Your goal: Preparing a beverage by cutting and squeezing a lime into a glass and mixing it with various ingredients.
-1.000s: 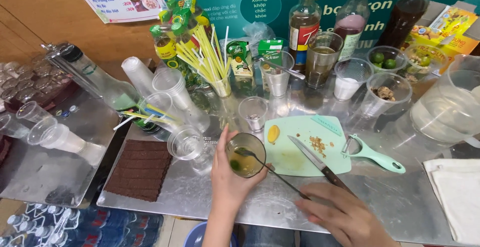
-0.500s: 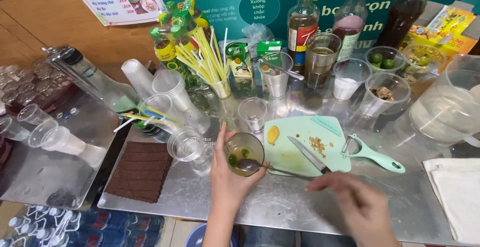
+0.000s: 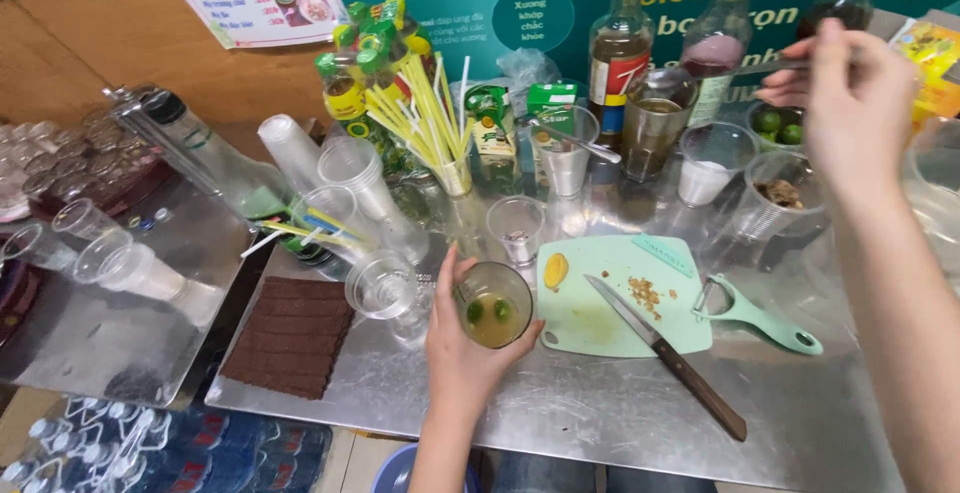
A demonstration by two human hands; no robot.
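Note:
My left hand (image 3: 462, 353) is wrapped around a small clear glass (image 3: 493, 305) of yellowish liquid with green lime pieces, standing on the metal table (image 3: 590, 415) beside a mint-green cutting board (image 3: 598, 321). My right hand (image 3: 850, 103) is raised at the back right, closed on a long thin metal spoon (image 3: 748, 68) whose stem points left. It hovers above a cup of limes (image 3: 776, 128) and a cup of brown bits (image 3: 781, 193). A cup of white powder (image 3: 704, 171) stands just left of them.
A wooden-handled knife (image 3: 668, 351) lies across the board, with a green peeler (image 3: 765, 321) to its right. Bottles (image 3: 618, 63), yellow straws (image 3: 425, 118) and stacked plastic cups (image 3: 365, 188) crowd the back. A brown ribbed mat (image 3: 290, 335) lies at the left.
My right hand has lifted the spoon out of the glass and carried it up to the back right, over the cups. My left hand still holds the glass.

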